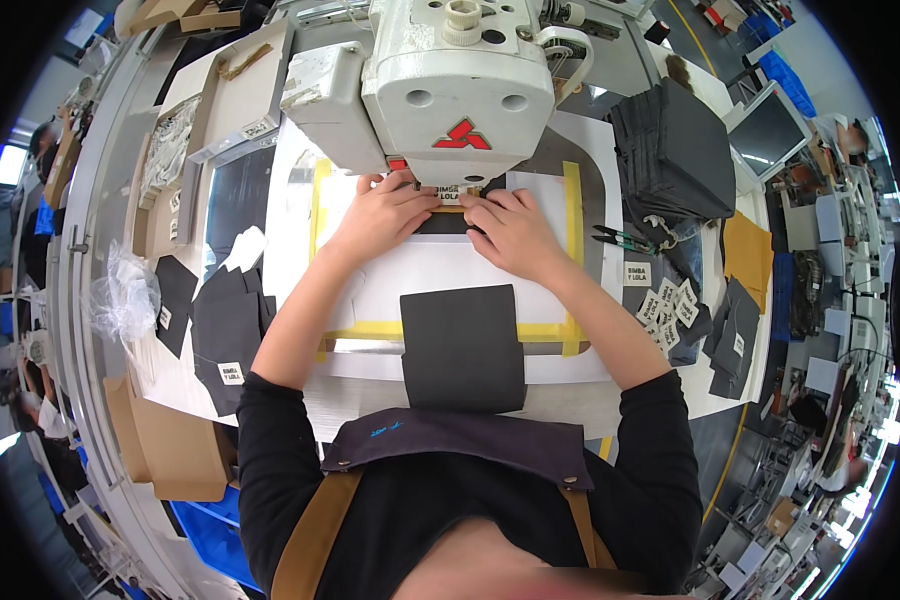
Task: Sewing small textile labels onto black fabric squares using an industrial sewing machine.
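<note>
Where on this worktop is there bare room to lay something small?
The white sheet is bare on either side of the flat dark panel, between the forearms. Crowded: under the machine head, where both hands' fingers are, and at right, with scattered labels and stacked dark pieces.

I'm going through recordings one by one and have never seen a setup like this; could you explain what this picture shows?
No robot here: a person works bare-handed, filmed from above by a wide fisheye camera on their head, so straight edges bend. The white machine at the top looks like an industrial sewing machine. Beneath its head, the left hand and right hand have their fingers at either side of a small white label, over dark material; whether they grip or press is unclear. A dark piece lies nearer the person. To the right are a dark stack, green-handled snips and a pile of loose labels.
</note>
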Tool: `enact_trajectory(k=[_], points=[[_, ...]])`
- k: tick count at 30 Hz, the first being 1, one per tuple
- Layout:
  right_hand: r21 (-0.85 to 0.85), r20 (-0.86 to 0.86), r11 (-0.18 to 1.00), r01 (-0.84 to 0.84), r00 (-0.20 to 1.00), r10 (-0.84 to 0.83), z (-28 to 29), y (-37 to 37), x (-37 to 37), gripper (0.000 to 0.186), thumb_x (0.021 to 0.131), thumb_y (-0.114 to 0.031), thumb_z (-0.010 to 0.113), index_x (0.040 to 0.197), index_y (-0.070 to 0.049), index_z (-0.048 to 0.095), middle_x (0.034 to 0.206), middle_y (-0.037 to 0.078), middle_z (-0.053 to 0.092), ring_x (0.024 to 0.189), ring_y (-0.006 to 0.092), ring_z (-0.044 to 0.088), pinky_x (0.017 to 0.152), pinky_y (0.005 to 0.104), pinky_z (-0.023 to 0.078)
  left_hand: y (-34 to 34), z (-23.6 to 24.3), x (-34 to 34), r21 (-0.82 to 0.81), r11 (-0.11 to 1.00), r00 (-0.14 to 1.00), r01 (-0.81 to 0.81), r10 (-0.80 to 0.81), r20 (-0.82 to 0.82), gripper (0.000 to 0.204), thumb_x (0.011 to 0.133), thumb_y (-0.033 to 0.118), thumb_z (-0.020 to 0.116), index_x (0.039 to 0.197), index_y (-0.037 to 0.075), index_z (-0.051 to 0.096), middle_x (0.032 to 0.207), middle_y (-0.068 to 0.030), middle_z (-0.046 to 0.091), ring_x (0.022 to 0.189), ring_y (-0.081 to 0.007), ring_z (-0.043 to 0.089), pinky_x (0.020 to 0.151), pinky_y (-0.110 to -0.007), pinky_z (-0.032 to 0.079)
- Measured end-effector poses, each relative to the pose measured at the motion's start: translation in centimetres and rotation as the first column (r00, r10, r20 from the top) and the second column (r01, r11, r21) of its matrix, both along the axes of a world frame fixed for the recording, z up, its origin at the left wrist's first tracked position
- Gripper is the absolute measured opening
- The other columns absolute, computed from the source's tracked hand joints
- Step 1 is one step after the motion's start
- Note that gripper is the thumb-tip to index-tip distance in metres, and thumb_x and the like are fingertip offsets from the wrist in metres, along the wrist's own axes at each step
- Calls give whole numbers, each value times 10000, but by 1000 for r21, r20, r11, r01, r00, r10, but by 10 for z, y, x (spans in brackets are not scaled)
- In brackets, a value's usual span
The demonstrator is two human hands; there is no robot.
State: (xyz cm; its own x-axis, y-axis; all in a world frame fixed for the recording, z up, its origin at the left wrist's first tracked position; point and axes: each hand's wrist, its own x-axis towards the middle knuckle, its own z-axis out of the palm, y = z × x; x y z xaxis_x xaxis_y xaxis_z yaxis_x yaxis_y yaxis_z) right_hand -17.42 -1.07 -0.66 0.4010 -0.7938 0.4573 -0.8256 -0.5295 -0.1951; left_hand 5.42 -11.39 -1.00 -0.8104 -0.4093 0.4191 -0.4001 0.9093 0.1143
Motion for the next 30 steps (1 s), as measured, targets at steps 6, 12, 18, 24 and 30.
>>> enact_trajectory(k=[6, 12, 18, 24, 30], points=[[28, 26, 1000, 9, 1000, -9, 1, 1, 1, 199, 848, -185, 636, 1018, -108, 565, 1199, 10, 630, 1014, 204, 541, 849, 362, 387, -3, 5, -4, 131, 990, 998, 45, -50, 34, 203, 848, 222, 681, 1050, 210, 701, 1100, 102, 678, 1072, -171, 540, 849, -380, 368], [60, 9, 998, 20, 1000, -21, 1, 2, 1, 207, 851, -188, 632, 1026, -106, 559, 1204, -1, 627, 1024, 204, 541, 856, 375, 386, -7, 4, -8, 182, 978, 993, 102, -109, 34, 265, 851, 208, 678, 1114, 238, 690, 1124, 102, 676, 1064, -175, 541, 861, -392, 357], [-36, 43, 999, 5, 999, -3, 3, 2, 2, 216, 816, -157, 665, 997, -103, 561, 1089, 7, 656, 942, 189, 568, 811, 354, 399, -6, 6, -8, 145, 982, 992, 119, -125, 34, 299, 846, 203, 680, 1142, 240, 687, 1130, 97, 673, 1069, -177, 541, 870, -393, 359], [-97, 183, 995, -5, 983, 23, 2, 4, 1, 176, 749, -79, 693, 866, -97, 563, 758, 9, 606, 667, 180, 575, 665, 319, 415, -6, 8, -8, 133, 985, 991, 111, -120, 62, 305, 840, 194, 681, 1143, 237, 687, 1127, 99, 672, 1082, -180, 541, 849, -400, 372], [-145, 208, 989, -9, 977, 40, 2, 5, 0, 158, 744, -59, 686, 813, -91, 547, 648, 12, 563, 581, 189, 556, 595, 314, 410, -3, 9, -11, 153, 985, 992, 79, -93, 84, 292, 846, 174, 672, 1130, 241, 691, 1144, 95, 668, 1110, -190, 529, 854, -407, 361]])
